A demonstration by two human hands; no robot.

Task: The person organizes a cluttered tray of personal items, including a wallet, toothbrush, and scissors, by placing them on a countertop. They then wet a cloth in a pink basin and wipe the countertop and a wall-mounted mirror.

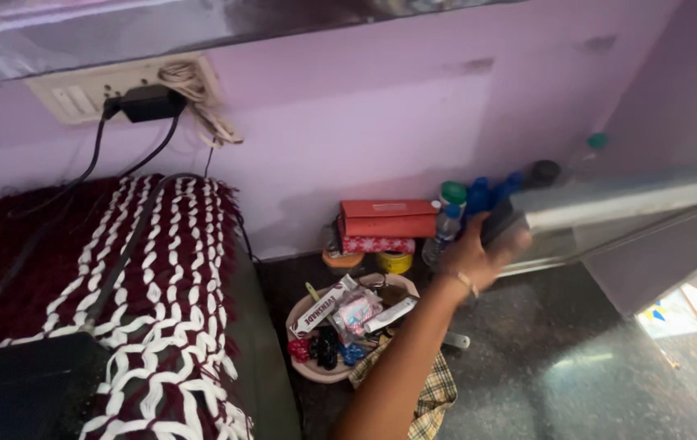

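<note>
A knitted woollen cover [169,310] is looking coarse and matt, the dark stone floor [576,367] is gleaming (polished, speckled), and the lilac wall [348,122] is showing flat, scuffed paint.

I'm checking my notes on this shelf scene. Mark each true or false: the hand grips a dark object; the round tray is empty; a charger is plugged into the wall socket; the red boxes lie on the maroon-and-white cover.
1. The hand grips a dark object: true.
2. The round tray is empty: false, it holds tubes, packets and small items.
3. A charger is plugged into the wall socket: true.
4. The red boxes lie on the maroon-and-white cover: false, they are stacked against the wall, beside the bottles.
</note>
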